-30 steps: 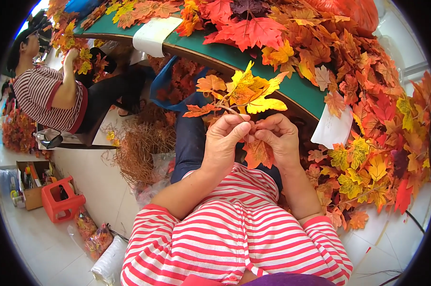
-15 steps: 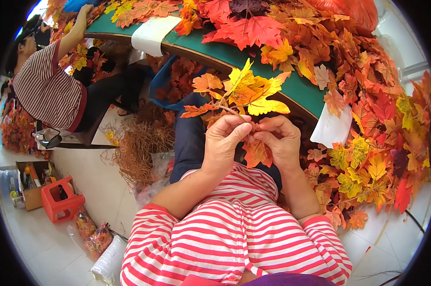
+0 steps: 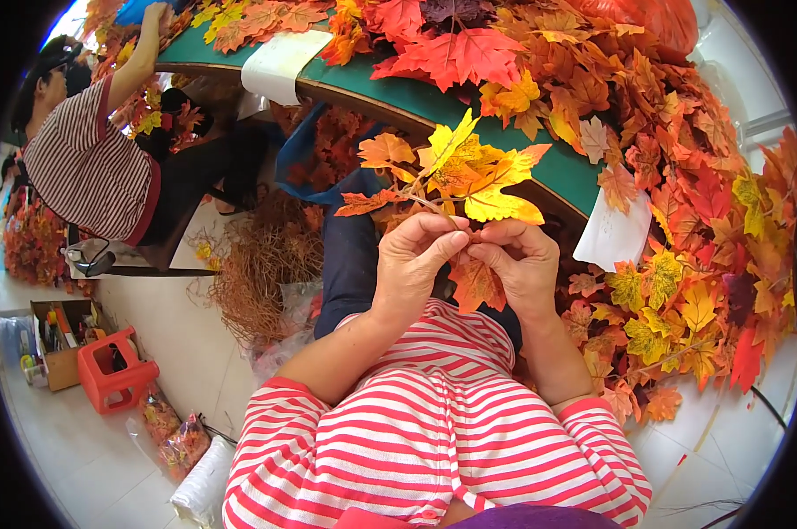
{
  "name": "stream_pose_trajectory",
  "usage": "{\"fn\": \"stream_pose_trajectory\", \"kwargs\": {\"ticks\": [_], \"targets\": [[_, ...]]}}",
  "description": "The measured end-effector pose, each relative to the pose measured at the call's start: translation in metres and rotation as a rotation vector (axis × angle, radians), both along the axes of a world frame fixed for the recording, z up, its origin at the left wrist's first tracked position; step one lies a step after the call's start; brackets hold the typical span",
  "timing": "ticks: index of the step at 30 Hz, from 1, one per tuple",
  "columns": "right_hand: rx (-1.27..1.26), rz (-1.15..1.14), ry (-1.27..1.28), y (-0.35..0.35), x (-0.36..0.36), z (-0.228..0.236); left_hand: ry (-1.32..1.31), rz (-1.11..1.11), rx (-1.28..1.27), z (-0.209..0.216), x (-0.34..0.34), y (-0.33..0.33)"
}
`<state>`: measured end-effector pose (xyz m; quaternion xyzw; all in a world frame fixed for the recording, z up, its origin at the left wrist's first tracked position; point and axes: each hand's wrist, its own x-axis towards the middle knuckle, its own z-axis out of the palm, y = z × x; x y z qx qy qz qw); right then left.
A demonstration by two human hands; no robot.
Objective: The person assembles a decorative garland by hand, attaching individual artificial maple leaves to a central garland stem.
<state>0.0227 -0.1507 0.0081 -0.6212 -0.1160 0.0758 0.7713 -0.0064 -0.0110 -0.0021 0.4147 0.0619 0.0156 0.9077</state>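
A sprig of yellow and orange artificial maple leaves (image 3: 455, 172) stands just in front of the green curved bench (image 3: 469, 119), its stem pinched between closed fingertips of both hands. The left hand (image 3: 411, 264) and right hand (image 3: 522, 264) touch, a single orange leaf (image 3: 476, 282) hanging below them. Loose red and orange leaves (image 3: 663, 176) cover the bench beyond the sprig.

A brown cardboard box (image 3: 56, 342) on the floor at left — clear plastic bags (image 3: 171, 434) nearby.

Leaf sprig (image 3: 455, 172): yellow-orange fake maple leaves fanned up and outward from a thin stem. Single orange leaf (image 3: 476, 282) hangs below it.
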Motion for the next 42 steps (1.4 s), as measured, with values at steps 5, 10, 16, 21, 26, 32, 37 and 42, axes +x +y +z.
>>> {"fn": "stream_pose_trajectory", "kwargs": {"ticks": [5, 10, 16, 21, 26, 32, 37, 42], "targets": [[-0.097, -0.075, -0.148, 0.005, -0.002, 0.000, -0.009, -0.004, -0.016, -0.003, 0.001, -0.001], [-0.082, -0.082, -0.089, 0.009, -0.001, -0.006, 0.003, -0.006, 0.055, -0.005, 0.002, -0.001], [0.008, -0.062, -0.048, 0.015, 0.004, -0.004, 0.006, -0.005, 0.032, -0.005, 0.007, 0.002], [-0.230, -0.132, -0.248, 0.009, 0.009, -0.006, -0.017, -0.104, 0.030, -0.006, 0.008, 0.008], [-0.298, -0.061, -0.377, 0.005, 0.013, -0.010, 0.090, -0.109, 0.218, -0.005, 0.006, 0.013], [-0.169, -0.051, -0.071, 0.009, -0.001, 0.006, -0.007, -0.019, 0.274, -0.018, 0.002, 0.005], [-0.118, -0.110, -0.007, 0.008, -0.009, 0.001, -0.043, 0.026, 0.344, -0.020, -0.005, -0.002], [-0.280, -0.056, -0.080, -0.001, 0.004, -0.007, -0.039, 0.006, 0.385, -0.022, 0.001, -0.005]]}}
